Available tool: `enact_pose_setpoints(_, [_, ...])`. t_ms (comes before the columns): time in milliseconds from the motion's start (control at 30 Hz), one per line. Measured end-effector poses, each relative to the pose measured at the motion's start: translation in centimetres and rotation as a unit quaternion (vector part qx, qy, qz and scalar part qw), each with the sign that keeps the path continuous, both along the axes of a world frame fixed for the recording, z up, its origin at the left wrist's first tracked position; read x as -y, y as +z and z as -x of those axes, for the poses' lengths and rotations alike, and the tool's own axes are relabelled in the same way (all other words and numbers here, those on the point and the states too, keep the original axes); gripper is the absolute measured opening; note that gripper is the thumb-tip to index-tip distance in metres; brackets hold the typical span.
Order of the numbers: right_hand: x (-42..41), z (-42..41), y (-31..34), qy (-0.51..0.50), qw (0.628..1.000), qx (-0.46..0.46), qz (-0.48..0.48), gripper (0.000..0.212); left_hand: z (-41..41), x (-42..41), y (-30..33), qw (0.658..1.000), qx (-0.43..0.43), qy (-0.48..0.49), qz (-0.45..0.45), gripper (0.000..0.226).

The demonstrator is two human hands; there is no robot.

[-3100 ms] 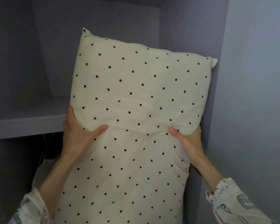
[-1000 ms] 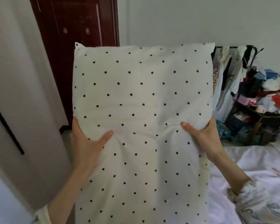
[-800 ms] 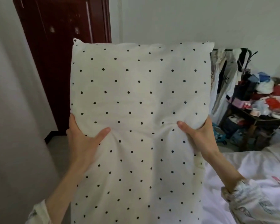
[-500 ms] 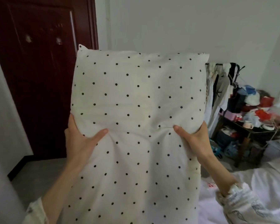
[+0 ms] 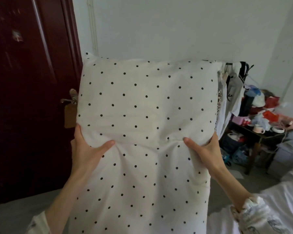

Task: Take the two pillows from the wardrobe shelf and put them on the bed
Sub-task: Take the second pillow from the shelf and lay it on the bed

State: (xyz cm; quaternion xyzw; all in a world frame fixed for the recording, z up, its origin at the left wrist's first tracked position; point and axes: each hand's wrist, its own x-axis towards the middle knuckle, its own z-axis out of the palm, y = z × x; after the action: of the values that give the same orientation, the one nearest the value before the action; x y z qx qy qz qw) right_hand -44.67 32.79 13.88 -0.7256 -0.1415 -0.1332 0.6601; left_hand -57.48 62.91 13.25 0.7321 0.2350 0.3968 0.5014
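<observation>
A cream pillow with black dots (image 5: 145,107) stands upright in front of me, filling the middle of the view. My left hand (image 5: 86,151) grips its left edge, thumb on the front and fingers behind. My right hand (image 5: 205,152) grips its right edge the same way. The bed (image 5: 281,200), covered in white bedding, lies at the lower right, below and beside the pillow. Only one pillow is in view; the wardrobe is out of sight.
A dark red door (image 5: 27,98) with a metal handle (image 5: 69,100) stands at the left. At the right, hanging clothes (image 5: 230,92) and a cluttered dark side table (image 5: 260,132) stand against the white wall. Grey floor (image 5: 254,179) lies between table and bed.
Both hands have kept the same grip on the pillow. The view has swung from the wardrobe shelf to the room, and the door has slid left while the bed has come nearer at the right.
</observation>
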Motion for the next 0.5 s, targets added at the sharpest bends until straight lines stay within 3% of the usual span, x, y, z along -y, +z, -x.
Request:
enact_pose_setpoints(267, [-5.2,-13.6,-1.8,-0.056,0.998,-0.021,0.001,0.092,-16.1,-5.6,-1.6,0.999,-0.027,-0.044,-0.002,0.116])
enact_pose_setpoints(400, [-5.5,-19.6,-1.3,-0.088,0.995,-0.045,-0.009,0.098,-24.2,-6.8,-0.6,0.996,-0.039,-0.083,-0.023,0.112])
enact_pose_setpoints(500, [-4.8,-23.6,-0.8,-0.121,0.992,-0.041,-0.018,0.088,-30.4,-7.0,0.2,0.992,-0.040,-0.117,-0.032,0.113])
